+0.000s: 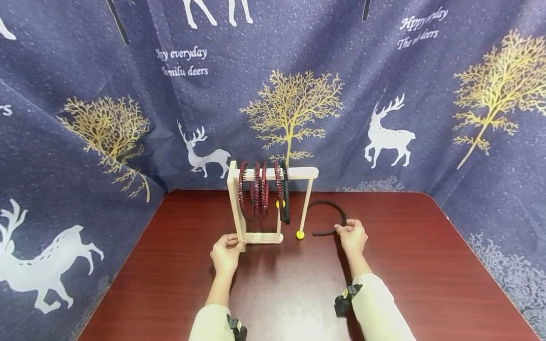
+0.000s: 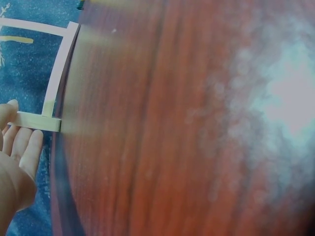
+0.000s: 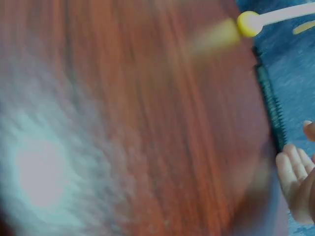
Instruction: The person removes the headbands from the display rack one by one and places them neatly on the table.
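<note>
A pale wooden rack stands on the table, with several dark red and black headbands hung over its top bar. My left hand grips the foot of the rack's left upright, and in the left wrist view its thumb and fingers lie on either side of the wooden board. To the right of the rack a black headband lies on the table, its toothed edge showing in the right wrist view. My right hand holds it at the near right curve; the fingers partly cover that section.
One slanting rod of the rack ends in a yellow ball near the tabletop. Another yellow ball shows behind the hung headbands. The table is reddish brown and glossy. A blue cloth with deer and trees hangs behind it.
</note>
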A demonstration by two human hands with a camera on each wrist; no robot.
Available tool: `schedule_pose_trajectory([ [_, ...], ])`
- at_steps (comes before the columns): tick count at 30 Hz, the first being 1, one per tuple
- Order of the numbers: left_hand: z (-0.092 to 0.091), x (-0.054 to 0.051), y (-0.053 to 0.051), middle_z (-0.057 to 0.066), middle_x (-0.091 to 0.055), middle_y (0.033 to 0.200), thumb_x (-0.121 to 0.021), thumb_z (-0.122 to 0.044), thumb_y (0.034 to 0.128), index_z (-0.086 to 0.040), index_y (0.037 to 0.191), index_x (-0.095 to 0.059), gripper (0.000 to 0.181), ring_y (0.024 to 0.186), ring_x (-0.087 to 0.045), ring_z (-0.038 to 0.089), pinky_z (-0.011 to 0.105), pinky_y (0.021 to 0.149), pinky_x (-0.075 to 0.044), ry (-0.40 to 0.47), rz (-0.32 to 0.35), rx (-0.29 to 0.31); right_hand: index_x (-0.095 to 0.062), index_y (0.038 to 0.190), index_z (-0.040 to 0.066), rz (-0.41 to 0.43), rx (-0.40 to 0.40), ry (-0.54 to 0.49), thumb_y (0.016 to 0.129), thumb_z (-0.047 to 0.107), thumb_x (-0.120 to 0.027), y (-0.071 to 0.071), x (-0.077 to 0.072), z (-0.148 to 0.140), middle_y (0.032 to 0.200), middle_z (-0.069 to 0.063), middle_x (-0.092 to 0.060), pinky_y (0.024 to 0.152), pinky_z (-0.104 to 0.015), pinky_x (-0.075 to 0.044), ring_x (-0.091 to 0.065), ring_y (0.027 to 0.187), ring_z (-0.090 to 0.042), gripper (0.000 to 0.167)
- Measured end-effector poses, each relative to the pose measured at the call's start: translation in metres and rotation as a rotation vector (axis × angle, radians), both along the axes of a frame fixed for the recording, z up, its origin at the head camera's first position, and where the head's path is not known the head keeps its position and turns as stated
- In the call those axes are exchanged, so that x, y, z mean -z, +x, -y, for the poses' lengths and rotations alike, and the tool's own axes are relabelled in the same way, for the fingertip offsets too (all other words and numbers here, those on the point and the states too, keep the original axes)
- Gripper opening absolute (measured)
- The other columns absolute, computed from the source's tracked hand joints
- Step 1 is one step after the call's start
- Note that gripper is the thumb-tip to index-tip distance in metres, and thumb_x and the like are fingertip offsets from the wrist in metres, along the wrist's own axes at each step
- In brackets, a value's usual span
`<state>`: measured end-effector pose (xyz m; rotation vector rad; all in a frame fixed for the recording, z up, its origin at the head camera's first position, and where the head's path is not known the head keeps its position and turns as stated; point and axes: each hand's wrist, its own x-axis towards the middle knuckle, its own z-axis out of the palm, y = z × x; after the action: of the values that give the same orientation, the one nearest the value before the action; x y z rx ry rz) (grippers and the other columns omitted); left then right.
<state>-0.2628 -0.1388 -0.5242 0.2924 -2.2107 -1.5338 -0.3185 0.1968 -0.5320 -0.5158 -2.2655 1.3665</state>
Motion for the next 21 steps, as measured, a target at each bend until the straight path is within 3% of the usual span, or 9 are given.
schedule_pose_trajectory([
  [2,-0.001,0.000,-0.001,0.005,-0.070,0.082,-0.079,-0.014,0.0731,-0.007,0.091,-0.069,0.022,0.073,-0.067,0.022,0.045,0.089,-0.033,-0.004,-0.008,0.008,-0.059,0.109,0.001,-0.011,-0.009,-0.014,0.077,0.018,-0.076,0.005,-0.004,0.000,0.089,-0.016,-0.068,0.086,-0.043,-0.039,-0.061,0.088,-0.032,0.040],
  [7,0.001,0.002,-0.003,0.006,-0.070,0.081,-0.079,-0.013,0.0734,-0.007,0.091,-0.069,0.021,0.074,-0.066,0.023,0.046,0.094,-0.025,-0.009,-0.020,0.010,-0.057,0.115,0.004,-0.046,-0.066,-0.090,0.078,0.022,-0.076,0.024,-0.024,0.008,0.100,-0.017,-0.066,0.086,-0.042,-0.041,-0.062,0.091,-0.031,0.046],
  [14,0.000,0.002,-0.002,0.006,-0.070,0.081,-0.079,-0.011,0.0727,-0.007,0.091,-0.069,0.021,0.073,-0.066,0.023,0.045,0.092,-0.029,-0.003,-0.019,0.007,-0.056,0.117,0.012,-0.102,-0.128,-0.148,0.077,0.028,-0.076,0.042,-0.045,0.016,0.104,-0.012,-0.064,0.078,-0.036,-0.045,-0.062,0.089,-0.024,0.047],
  [21,0.001,0.004,-0.002,0.006,-0.070,0.081,-0.080,-0.011,0.0719,-0.007,0.091,-0.069,0.022,0.072,-0.067,0.021,0.043,0.087,-0.033,-0.005,-0.030,-0.005,-0.057,0.118,0.013,-0.170,-0.191,-0.173,0.078,0.030,-0.076,0.054,-0.063,0.028,0.104,-0.006,-0.063,0.072,-0.024,-0.046,-0.061,0.090,-0.017,0.047],
])
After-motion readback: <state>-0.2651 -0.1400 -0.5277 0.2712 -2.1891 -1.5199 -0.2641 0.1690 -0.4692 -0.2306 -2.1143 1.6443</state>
